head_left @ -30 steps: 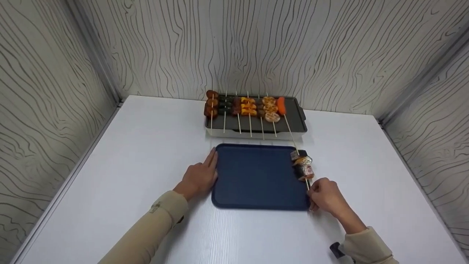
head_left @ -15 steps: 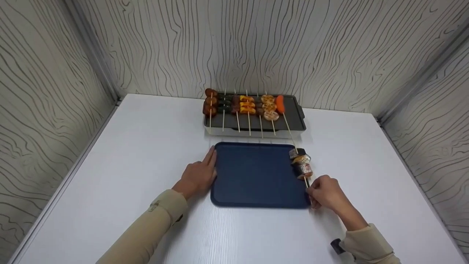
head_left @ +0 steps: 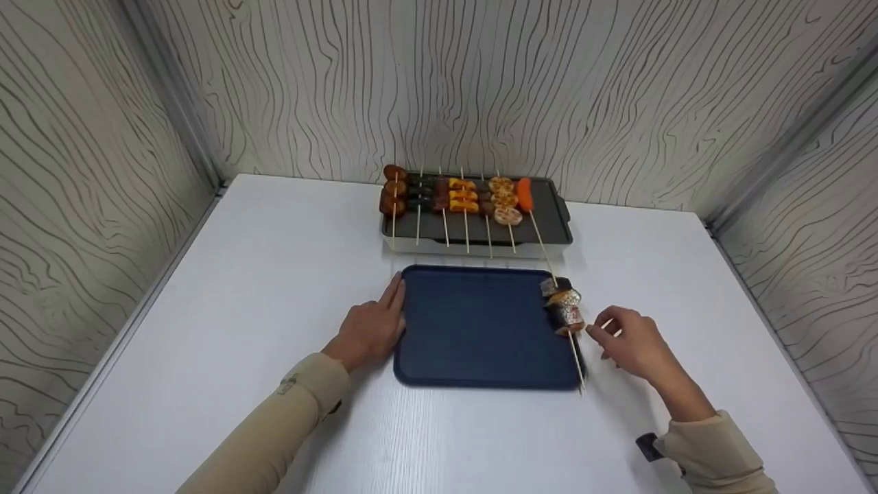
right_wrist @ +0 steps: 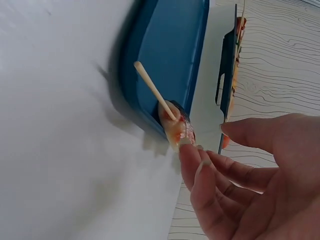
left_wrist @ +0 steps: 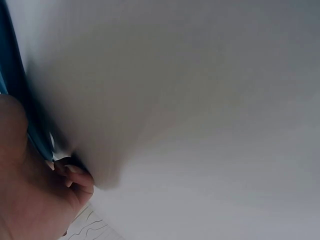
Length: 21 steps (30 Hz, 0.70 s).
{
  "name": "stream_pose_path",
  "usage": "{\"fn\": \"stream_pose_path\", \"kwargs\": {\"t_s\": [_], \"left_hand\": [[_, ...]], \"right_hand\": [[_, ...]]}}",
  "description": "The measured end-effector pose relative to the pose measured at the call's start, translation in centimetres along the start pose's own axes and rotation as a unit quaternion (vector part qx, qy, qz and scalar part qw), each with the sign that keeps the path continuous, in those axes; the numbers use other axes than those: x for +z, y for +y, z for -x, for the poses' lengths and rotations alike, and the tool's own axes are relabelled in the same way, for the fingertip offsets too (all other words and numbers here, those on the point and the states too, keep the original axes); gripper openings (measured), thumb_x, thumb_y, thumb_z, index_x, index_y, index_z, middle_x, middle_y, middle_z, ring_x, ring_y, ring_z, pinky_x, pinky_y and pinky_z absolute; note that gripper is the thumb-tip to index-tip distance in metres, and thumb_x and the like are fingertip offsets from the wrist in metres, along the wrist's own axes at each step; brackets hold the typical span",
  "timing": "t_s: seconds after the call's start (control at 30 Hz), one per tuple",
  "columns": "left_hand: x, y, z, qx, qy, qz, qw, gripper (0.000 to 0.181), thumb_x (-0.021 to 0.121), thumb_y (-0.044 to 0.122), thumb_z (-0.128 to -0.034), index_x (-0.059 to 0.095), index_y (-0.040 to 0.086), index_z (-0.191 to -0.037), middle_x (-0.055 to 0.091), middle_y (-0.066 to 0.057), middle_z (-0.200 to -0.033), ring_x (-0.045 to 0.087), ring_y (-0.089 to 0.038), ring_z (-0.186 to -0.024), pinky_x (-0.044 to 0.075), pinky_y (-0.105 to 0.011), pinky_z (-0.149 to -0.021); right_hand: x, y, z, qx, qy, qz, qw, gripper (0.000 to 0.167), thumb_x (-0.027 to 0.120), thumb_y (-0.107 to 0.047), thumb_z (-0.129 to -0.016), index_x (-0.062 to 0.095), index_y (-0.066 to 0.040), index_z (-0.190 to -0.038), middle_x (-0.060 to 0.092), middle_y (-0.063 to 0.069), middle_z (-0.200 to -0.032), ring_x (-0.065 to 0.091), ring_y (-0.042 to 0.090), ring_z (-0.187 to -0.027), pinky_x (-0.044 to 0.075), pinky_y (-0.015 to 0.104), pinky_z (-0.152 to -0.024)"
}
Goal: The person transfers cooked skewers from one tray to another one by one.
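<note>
A dark blue tray [head_left: 480, 329] lies on the white table. Along its right edge rests a skewer of dark, silvery and orange chunks [head_left: 566, 315], its bare stick end over the tray's near right corner. My left hand [head_left: 370, 329] lies at the tray's left edge, fingers extended along the rim; in the left wrist view the tray's edge [left_wrist: 15, 65] runs beside that hand [left_wrist: 35, 200]. My right hand [head_left: 634, 343] is just right of the skewer, fingers loosely bent and apart. The right wrist view shows this hand [right_wrist: 260, 175] with its fingertips close to the chunks [right_wrist: 175, 122], the stick not held.
Behind the tray stands a grill [head_left: 549, 213] with a dark plate, bearing several skewers side by side. An orange sausage [head_left: 525, 195] is rightmost, its stick reaching toward the chunks on the tray. Patterned panels [head_left: 439, 82] enclose the table at the back and sides.
My right hand has let go of the skewer's stick and moved up and slightly right, its fingers spreading. The skewer stays at the tray's right edge. My left hand has barely moved.
</note>
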<state>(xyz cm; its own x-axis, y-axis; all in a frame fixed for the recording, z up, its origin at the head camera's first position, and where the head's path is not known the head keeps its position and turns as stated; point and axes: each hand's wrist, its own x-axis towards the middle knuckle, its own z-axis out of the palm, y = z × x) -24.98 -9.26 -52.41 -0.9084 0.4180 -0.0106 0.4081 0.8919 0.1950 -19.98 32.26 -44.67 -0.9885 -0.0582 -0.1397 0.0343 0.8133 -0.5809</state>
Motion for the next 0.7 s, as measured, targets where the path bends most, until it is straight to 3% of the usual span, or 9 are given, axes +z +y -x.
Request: {"fn": "stream_pose_path", "kwargs": {"t_s": [0.2,0.43,0.7], "left_hand": [[0.3,-0.1,-0.2,-0.003,-0.004,-0.013,0.9999,0.06,0.039,0.026,-0.1092,0.024,-0.002,-0.161,0.017,-0.013,-0.17,0.063,-0.03,-0.082,0.054,-0.044,-0.069],[1.1,-0.5,-0.5,0.001,0.003,-0.012,0.9999,0.061,0.037,0.028,-0.1093,0.023,-0.001,-0.161,0.015,-0.013,-0.171,0.063,-0.031,-0.082,0.054,-0.045,-0.068],[1.6,-0.9,-0.8,0.003,0.01,-0.013,0.9999,0.062,0.037,0.029,-0.1087,0.023,0.0,-0.162,0.014,-0.011,-0.171,0.063,-0.03,-0.082,0.054,-0.044,-0.068]], "right_hand": [[-2.5,-0.8,-0.9,-0.027,0.014,0.012,0.9995,0.035,0.061,-0.021,-0.102,0.059,0.009,-0.12,0.069,0.024,-0.101,0.069,0.022,-0.07,0.054,0.034,-0.055],[-5.2,-2.0,-2.9,-0.061,0.034,0.035,0.997,0.038,0.061,-0.021,-0.102,0.058,0.01,-0.124,0.068,0.027,-0.11,0.067,0.017,-0.072,0.054,0.032,-0.056],[-6.2,-3.5,-6.4,-0.064,0.015,0.015,0.9977,0.043,0.061,-0.024,-0.103,0.056,0.009,-0.13,0.062,0.029,-0.12,0.069,0.036,-0.097,0.059,0.036,-0.066]]}}
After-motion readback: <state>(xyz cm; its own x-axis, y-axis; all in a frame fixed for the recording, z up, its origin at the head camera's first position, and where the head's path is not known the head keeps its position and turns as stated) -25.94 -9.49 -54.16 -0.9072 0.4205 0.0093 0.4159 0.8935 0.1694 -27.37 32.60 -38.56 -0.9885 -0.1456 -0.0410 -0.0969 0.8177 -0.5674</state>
